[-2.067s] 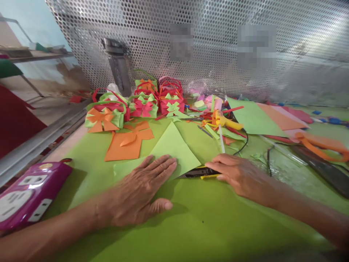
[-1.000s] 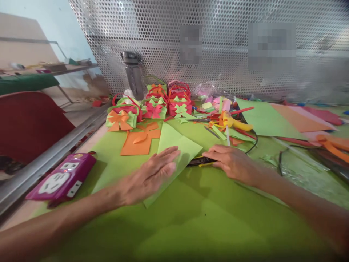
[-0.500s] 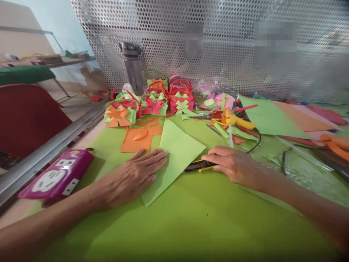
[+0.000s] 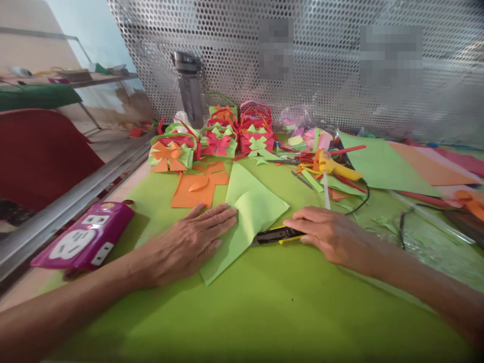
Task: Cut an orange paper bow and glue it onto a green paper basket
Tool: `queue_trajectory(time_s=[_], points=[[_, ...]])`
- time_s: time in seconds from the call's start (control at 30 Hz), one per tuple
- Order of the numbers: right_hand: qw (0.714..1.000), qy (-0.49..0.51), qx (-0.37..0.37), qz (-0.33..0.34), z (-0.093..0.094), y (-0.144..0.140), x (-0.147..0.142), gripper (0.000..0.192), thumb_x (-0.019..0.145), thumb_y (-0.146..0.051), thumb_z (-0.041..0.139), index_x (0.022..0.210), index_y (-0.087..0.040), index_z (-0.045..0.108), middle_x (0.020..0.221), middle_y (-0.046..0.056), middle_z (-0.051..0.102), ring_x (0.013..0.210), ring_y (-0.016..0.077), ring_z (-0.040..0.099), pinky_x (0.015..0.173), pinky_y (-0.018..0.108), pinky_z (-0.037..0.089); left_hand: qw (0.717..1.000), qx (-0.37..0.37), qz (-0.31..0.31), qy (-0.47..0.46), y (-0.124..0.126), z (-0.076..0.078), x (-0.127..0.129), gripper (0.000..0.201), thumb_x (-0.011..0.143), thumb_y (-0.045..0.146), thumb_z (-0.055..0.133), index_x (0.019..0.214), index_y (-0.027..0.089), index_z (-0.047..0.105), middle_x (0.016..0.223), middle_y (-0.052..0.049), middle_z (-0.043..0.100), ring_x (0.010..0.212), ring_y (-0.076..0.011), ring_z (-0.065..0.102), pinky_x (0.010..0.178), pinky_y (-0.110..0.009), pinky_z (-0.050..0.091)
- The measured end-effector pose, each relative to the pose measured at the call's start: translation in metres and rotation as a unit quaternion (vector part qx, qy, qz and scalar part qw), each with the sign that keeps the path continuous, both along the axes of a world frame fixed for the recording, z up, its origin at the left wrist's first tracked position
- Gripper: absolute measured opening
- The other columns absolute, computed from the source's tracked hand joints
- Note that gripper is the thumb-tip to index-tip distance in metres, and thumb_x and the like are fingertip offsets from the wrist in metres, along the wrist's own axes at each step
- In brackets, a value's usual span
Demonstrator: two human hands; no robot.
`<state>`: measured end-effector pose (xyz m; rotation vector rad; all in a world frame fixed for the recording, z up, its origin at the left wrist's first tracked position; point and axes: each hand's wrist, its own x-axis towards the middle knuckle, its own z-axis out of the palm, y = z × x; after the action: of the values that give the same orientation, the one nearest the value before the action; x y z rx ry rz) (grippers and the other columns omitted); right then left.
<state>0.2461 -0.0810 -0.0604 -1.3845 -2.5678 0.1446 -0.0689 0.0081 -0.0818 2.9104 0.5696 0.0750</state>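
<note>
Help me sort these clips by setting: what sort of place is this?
Probably a paper-craft worktable. Finished red and green paper baskets with bows stand in a row, a yellow glue gun lies among coloured paper scraps, and the left hand presses a folded light-green paper sheet.

Craft workshop, paper baskets (image 4: 212,138) (glue gun (image 4: 335,169))

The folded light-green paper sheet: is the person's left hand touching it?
Touching. The head view shows the left hand lying flat with its fingertips pressed on the edge of the folded light-green paper sheet.
</note>
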Motion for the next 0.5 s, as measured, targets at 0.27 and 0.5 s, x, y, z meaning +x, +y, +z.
queue_trajectory(time_s=[0.27, 0.5], points=[[1.000, -0.010, 0.006, 0.015, 0.005, -0.001, 0.002, 0.034, 0.084, -0.001, 0.054, 0.110, -0.021, 0.065, 0.093, 0.008, 0.067, 0.081, 0.0182, 0.065, 0.071, 0.028, 0.051, 1.000, -0.017, 0.015, 0.012, -0.002, 0.005, 0.003, 0.050, 0.100, 0.028, 0.027, 0.150, 0.021, 0.026, 0.157, -0.004, 0.025, 0.146, -0.0219, 0.018, 0.119, -0.049, 0.011], [1.000, -0.004, 0.000, 0.019, 0.005, -0.001, -0.008, 0.034, 0.084, -0.002, 0.054, 0.111, -0.021, 0.064, 0.094, 0.008, 0.067, 0.081, 0.0182, 0.064, 0.072, 0.028, 0.051, 1.000, -0.012, 0.017, 0.004, -0.002, 0.005, 0.005, 0.050, 0.100, 0.027, 0.028, 0.149, 0.020, 0.029, 0.157, -0.005, 0.027, 0.145, -0.0227, 0.020, 0.119, -0.049, 0.012]])
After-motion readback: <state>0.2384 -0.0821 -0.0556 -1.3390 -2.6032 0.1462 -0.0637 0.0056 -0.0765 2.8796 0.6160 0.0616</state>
